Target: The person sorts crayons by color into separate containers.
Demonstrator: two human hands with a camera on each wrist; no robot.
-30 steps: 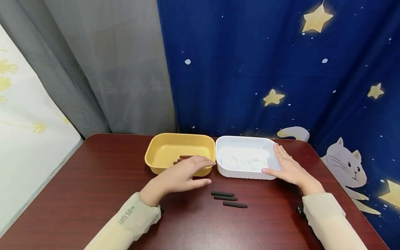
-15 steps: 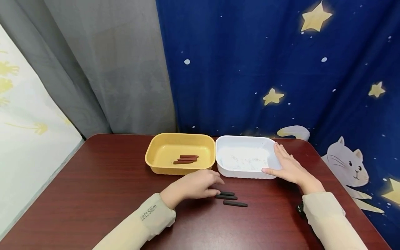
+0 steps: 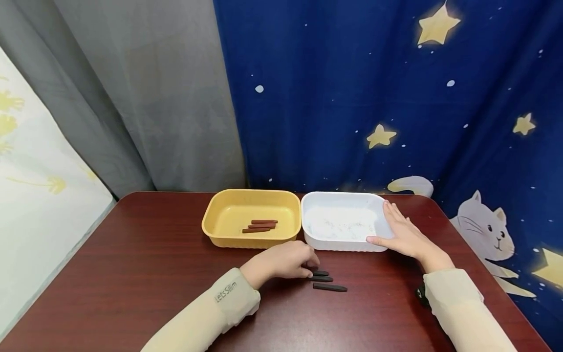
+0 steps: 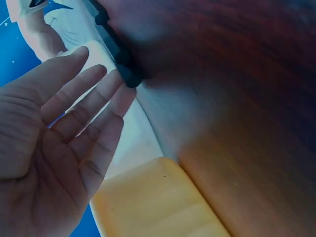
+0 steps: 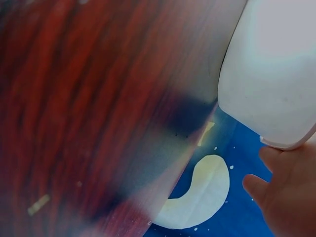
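Note:
In the head view three black crayons (image 3: 330,287) lie on the table in front of two trays. My left hand (image 3: 283,264) reaches over the left ends of the back two, fingertips right at them. The left wrist view has the fingers of this hand (image 4: 74,123) extended, tips beside a black crayon (image 4: 129,74), thumb apart from the fingers. My right hand (image 3: 411,237) rests on the right end of the white tray (image 3: 347,245), fingers straight along its rim and thumb at the front. Three reddish-brown crayons (image 3: 259,226) lie in the yellow tray (image 3: 246,242).
The two trays stand side by side near the back edge of the dark red-brown table (image 3: 145,274). Faint marks show on the white tray's floor. Behind hang a grey curtain (image 3: 171,98) and a blue curtain (image 3: 308,98) with stars and a cat.
My left hand has moved right and toward me, from over the yellow tray's front to the black crayons, its fingers lowering at their left ends. My right hand stays on the white tray.

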